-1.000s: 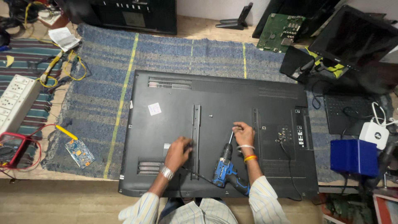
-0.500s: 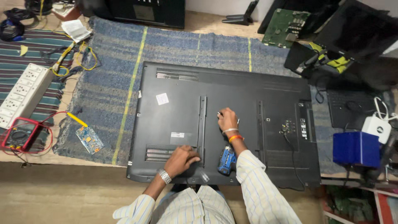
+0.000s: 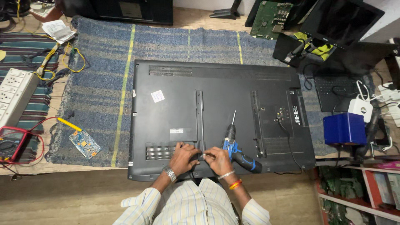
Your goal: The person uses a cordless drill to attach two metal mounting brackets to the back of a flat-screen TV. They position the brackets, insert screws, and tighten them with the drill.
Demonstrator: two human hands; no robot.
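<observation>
A large black television [image 3: 216, 87] lies face down on a blue woven rug [image 3: 100, 83], its back panel up. My left hand [image 3: 183, 156] rests on the panel beside the lower vent grille [image 3: 160, 151], fingers spread. My right hand [image 3: 216, 160] is right next to it, fingertips pinched on a small metal piece, likely a screw [image 3: 204, 156], at the lower end of the left mounting rail [image 3: 200, 121]. A blue and black electric screwdriver [image 3: 235, 148] lies on the panel just right of my right hand, bit pointing away from me.
A white power strip [image 3: 14, 93], a red multimeter [image 3: 10, 141] and a small circuit board [image 3: 84, 144] lie to the left. A blue box [image 3: 343, 128], a white adapter [image 3: 360, 109], cables, a green circuit board [image 3: 273, 13] and dark screens stand at the right and back.
My right hand has come back from the panel's middle to its lower edge beside my left hand. The screwdriver now lies flat on the panel, free of both hands.
</observation>
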